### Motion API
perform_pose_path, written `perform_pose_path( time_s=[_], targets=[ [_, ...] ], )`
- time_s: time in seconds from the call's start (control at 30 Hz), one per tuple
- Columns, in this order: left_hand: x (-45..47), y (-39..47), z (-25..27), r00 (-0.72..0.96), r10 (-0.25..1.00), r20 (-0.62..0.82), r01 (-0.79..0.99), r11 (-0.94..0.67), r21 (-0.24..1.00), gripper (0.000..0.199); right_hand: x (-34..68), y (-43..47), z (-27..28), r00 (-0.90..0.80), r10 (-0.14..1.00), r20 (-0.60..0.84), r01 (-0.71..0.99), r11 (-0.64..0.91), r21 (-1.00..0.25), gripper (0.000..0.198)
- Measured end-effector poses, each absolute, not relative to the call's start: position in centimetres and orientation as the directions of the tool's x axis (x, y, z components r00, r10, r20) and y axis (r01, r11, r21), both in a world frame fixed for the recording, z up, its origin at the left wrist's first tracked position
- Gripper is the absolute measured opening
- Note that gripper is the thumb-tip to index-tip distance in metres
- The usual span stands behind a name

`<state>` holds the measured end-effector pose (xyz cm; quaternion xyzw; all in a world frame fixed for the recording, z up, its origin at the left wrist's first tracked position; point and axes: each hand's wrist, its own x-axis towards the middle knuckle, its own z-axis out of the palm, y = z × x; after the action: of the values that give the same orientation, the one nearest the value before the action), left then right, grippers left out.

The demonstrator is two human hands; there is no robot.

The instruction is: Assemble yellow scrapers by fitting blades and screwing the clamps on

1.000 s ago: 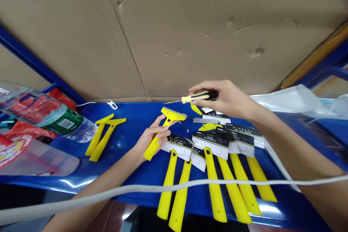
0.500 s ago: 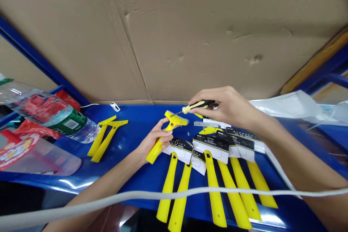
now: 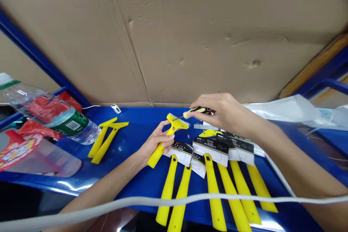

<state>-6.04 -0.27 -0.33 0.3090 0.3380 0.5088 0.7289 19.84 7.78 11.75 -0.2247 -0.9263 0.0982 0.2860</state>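
My left hand (image 3: 155,144) is closed around the handle of a yellow scraper (image 3: 157,156), whose wide head tilts up and away from me. In my right hand (image 3: 217,110) is a screwdriver (image 3: 199,110) with a cream and black handle. Its tip meets the scraper's head near the left end; the exact contact spot is too small to make out. Just right of the head lie a grey metal strip (image 3: 199,126) and a loose yellow head piece (image 3: 210,133). Two tiny ring-like bits (image 3: 188,136) rest on the blue surface.
Several yellow scrapers with printed cards (image 3: 212,148) lie along the front edge. Two bare yellow scrapers (image 3: 108,141) are at left, beside a water bottle (image 3: 73,123) and a plastic cup (image 3: 59,157). A white cable (image 3: 195,198) crosses the foreground. Cardboard (image 3: 174,36) stands behind.
The view has shifted slightly, so things sit a little lower. The screwdriver stays against the scraper's head, and my right hand has turned a little on its handle.
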Motion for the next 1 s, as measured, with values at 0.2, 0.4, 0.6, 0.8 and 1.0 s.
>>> perform_pose_path(
  time_s=[0.2,0.4,0.6,0.8,1.0],
  targets=[
    [-5.9,-0.3,-0.4,0.260,0.950,-0.172,-0.532,0.290,0.795,0.065,20.0,6.8,12.0,-0.760,0.451,0.468,0.359,0.892,-0.275,0.023],
    [-6.0,-0.3,-0.1,0.279,0.947,-0.160,-0.549,0.294,0.782,0.060,19.8,6.7,11.8,-0.727,0.402,0.556,0.321,0.916,-0.242,0.019],
    [-6.0,-0.4,0.1,0.276,0.946,-0.173,-0.584,0.308,0.751,0.058,19.2,6.6,11.0,-0.732,0.407,0.546,0.244,0.905,-0.347,0.030],
    [-6.1,-0.2,0.0,0.273,0.945,-0.178,-0.588,0.310,0.747,0.057,18.5,7.1,10.2,-0.648,0.401,0.647,0.232,0.914,-0.334,0.016],
    [-6.1,-0.2,0.1,0.255,0.946,-0.198,-0.591,0.315,0.742,0.060,18.4,7.3,10.1,-0.674,0.387,0.629,0.134,0.902,-0.410,0.010]
  ],
)
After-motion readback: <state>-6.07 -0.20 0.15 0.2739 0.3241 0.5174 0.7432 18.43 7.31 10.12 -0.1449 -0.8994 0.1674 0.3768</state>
